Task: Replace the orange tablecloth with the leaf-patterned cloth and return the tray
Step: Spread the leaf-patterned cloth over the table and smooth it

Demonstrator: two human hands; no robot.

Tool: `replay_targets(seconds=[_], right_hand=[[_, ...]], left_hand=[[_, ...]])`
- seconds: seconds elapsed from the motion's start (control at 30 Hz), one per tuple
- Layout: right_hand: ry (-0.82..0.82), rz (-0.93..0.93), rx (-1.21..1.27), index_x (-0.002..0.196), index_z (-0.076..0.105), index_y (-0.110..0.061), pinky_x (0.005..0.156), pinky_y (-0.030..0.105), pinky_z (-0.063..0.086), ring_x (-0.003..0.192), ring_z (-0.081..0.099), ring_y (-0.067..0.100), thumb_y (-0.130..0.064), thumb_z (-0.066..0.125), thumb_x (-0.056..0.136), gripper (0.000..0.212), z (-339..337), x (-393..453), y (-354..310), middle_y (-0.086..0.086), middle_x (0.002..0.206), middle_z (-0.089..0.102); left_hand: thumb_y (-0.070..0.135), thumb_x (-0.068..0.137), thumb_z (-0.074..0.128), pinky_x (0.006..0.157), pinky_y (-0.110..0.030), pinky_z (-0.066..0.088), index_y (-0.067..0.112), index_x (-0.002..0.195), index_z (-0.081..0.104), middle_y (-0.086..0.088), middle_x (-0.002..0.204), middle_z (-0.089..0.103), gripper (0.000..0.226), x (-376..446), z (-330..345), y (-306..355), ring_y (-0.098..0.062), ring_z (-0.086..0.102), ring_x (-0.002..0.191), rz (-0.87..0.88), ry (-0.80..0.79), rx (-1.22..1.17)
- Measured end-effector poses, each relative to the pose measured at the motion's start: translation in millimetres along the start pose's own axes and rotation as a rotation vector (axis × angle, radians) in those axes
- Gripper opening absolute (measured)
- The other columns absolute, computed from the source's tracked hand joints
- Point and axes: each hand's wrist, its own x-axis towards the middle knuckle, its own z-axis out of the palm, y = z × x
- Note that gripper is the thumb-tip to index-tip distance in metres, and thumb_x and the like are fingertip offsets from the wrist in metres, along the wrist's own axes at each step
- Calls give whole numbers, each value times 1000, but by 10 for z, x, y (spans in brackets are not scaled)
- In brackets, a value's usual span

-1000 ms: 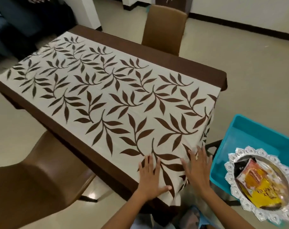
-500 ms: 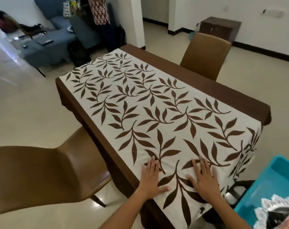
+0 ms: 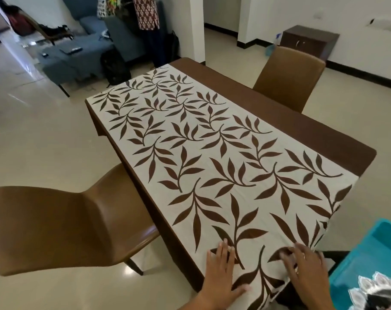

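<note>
The leaf-patterned cloth [image 3: 216,162] lies spread along the desk [image 3: 313,133]. Both hands rest flat on its near end, left hand [image 3: 221,271] and right hand [image 3: 306,271], fingers released and gripping nothing, likely to smooth it. The tray [image 3: 373,291] waits in the blue bin [image 3: 368,253] alongside.

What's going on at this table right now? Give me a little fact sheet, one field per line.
Cloth: leaf-patterned cloth lies spread flat along the table
Left hand: flat on the cloth's near end, fingers straight
Right hand: pressing the cloth near its corner
Tray: silver, lacy rim, in the teal bin at right, not yet back on the table
Orange cloth: not in view
Chairs: two brown ones beside the table
</note>
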Motion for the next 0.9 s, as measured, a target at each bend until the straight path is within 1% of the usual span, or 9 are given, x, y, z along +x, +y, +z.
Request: replay_targets(seconds=[0.07, 0.13, 0.2, 0.3, 0.37, 0.5, 0.67, 0.8, 0.9], right_hand=[[160, -14, 192, 112, 61, -19, 102, 46, 39, 113, 54, 23, -64, 13, 88, 70, -32, 99, -78, 6, 119, 61], [148, -93, 245, 123, 55, -18, 106, 43, 33, 125, 46, 25, -56, 34, 88, 56, -18, 249, -222, 9, 134, 52], [27, -175, 183, 141, 36, -23, 111, 47, 17, 141, 22, 26, -57, 42, 89, 62, 32, 409, -369, 7, 153, 24], [-149, -236, 9, 149, -5, -32, 113, 48, -3, 144, -13, 24, -80, 5, 77, 87, 169, 519, -396, -1, 155, -20], [-155, -263, -33, 145, -18, -34, 113, 47, -8, 143, -19, 23, -83, -7, 72, 89, 217, 501, -319, -2, 153, -27], [-159, -262, -49, 144, -22, -35, 116, 46, -9, 143, -21, 21, -82, -9, 74, 86, 244, 378, -184, -4, 153, -28], [-161, -250, -20, 143, -24, -38, 115, 44, -12, 143, -20, 19, -82, -5, 76, 82, 255, 277, -83, -6, 153, -29], [-150, -260, -6, 142, -26, -39, 113, 42, -15, 142, -22, 16, -83, -5, 75, 82, 261, 208, -27, -9, 152, -31], [-140, -264, 9, 143, -24, -38, 116, 43, -10, 142, -22, 15, -83, -6, 75, 83, 261, 168, -5, -10, 150, -33]], left_hand=[[82, 80, 17, 110, -46, -3, 8, 149, 21, -16, 157, 7, 101, -6, -223, -122, -30, 7, 143, -37, 77, -25], [85, 73, 20, 107, -41, -24, 15, 148, -16, -10, 153, -28, 110, 119, -452, -302, -24, -26, 140, -71, 140, -56], [86, 69, 29, 106, -38, -31, 17, 139, -35, -6, 144, -45, 117, 307, -600, -483, -22, -43, 131, -63, 165, -27], [84, 70, 38, 110, -46, -21, 15, 134, -38, -10, 145, -42, 121, 454, -663, -618, -25, -40, 132, -38, 50, 13], [86, 69, 36, 111, -48, -19, 15, 134, -38, -10, 146, -41, 121, 475, -616, -630, -26, -39, 133, -21, 31, 12], [93, 60, 21, 110, -47, -21, 14, 138, -35, -10, 146, -42, 124, 445, -503, -623, -26, -40, 133, 11, 74, 25], [99, 50, 5, 102, -38, -33, 16, 138, -38, -7, 143, -46, 128, 370, -381, -554, -23, -42, 132, 25, 90, 16], [98, 52, 9, 97, -34, -38, 24, 130, -45, 0, 139, -51, 120, 311, -379, -483, -20, -44, 130, 34, 103, 6], [97, 59, 19, 100, -36, -36, 26, 132, -43, 2, 140, -50, 119, 266, -366, -467, -20, -42, 132, 37, 89, -8]])
